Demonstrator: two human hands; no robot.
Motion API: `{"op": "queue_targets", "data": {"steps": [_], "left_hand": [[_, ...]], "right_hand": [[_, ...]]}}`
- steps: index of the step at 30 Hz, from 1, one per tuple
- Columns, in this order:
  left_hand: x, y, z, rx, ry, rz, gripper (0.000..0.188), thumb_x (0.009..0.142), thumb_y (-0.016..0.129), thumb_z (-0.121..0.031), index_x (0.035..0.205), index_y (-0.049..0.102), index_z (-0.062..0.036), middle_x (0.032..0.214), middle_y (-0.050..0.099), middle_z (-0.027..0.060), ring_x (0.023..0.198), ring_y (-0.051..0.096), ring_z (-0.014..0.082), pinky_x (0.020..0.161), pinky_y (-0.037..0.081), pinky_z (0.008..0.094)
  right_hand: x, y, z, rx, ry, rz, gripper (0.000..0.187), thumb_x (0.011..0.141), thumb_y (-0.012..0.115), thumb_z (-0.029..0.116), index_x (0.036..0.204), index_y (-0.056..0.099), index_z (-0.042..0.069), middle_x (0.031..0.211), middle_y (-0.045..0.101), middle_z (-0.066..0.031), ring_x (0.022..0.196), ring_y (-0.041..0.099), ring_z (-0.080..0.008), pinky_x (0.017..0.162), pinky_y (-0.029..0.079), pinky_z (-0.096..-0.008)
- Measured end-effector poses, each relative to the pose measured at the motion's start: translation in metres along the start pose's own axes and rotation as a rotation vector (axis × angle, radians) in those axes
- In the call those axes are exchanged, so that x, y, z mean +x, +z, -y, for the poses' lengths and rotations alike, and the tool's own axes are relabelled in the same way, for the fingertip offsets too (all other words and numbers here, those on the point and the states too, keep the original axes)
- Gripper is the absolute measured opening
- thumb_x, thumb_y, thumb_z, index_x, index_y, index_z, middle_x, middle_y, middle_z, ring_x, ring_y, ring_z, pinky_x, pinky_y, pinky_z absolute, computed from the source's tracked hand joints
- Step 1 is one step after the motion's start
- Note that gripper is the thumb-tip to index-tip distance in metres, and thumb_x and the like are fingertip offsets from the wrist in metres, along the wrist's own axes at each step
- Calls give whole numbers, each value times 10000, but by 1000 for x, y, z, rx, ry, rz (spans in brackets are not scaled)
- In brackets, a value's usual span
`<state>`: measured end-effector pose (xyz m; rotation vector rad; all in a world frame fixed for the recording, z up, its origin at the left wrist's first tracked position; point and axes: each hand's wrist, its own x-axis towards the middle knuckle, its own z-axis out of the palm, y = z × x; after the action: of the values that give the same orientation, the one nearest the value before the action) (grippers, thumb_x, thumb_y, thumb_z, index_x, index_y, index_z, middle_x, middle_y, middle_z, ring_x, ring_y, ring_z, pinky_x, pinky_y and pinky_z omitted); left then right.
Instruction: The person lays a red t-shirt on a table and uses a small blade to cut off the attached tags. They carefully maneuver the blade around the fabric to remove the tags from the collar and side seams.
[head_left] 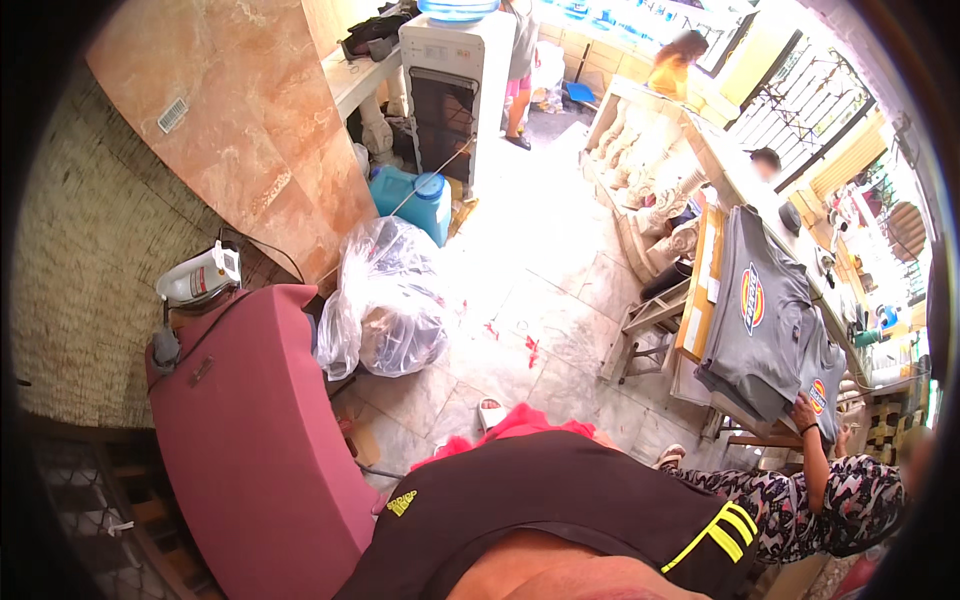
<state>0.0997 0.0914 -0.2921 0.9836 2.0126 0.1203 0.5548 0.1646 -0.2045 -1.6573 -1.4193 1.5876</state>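
Note:
Neither my left hand nor my right hand can be made out; my black top with yellow stripes [560, 490] fills the lower middle. Red cloth [535, 420] shows just past its hem, with a white slipper [490, 412] on the floor beyond. Close by on my left stands a padded pink ironing board [240, 400]. A white and grey iron [200, 275] rests at its far end, its cord trailing over the board. On my right, grey printed shirts [765, 310] lie on a table, and another person's hand [805, 412] touches them.
A clear plastic bag of items [390, 300] sits on the tiled floor beside the board. Behind it are a blue jug [415, 200] and a water dispenser [445, 100]. Stone balusters [650, 160] edge the right side. Other people are farther off.

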Motion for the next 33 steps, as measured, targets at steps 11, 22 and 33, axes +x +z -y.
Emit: {"op": "queue_targets", "data": {"steps": [11,22,33], "left_hand": [[-25,-70,-139,-702,228,-340,747,826,791,-480,1247,599,106,1241,652,234,1094,648,260,937,498,396],[-112,-337,-314,-1081,892,-977,397,956,715,-302,1154,638,33,1096,666,108,915,620,160,817,503,336],[9,91,44,-226,33,-159,535,928,700,-354,1266,594,47,1032,710,236,960,702,348,826,553,403]], "right_hand": [[71,-26,109,275,77,-126,308,861,796,228,1100,733,45,1005,722,-32,918,642,-125,839,510,-303],[82,-133,399,332,-840,-380,397,955,647,167,1295,587,-28,1192,686,-137,1072,678,-231,958,531,-350],[76,-45,14,-156,183,161,337,948,680,231,1194,638,6,1005,703,-36,879,664,-185,787,542,-362]]}}
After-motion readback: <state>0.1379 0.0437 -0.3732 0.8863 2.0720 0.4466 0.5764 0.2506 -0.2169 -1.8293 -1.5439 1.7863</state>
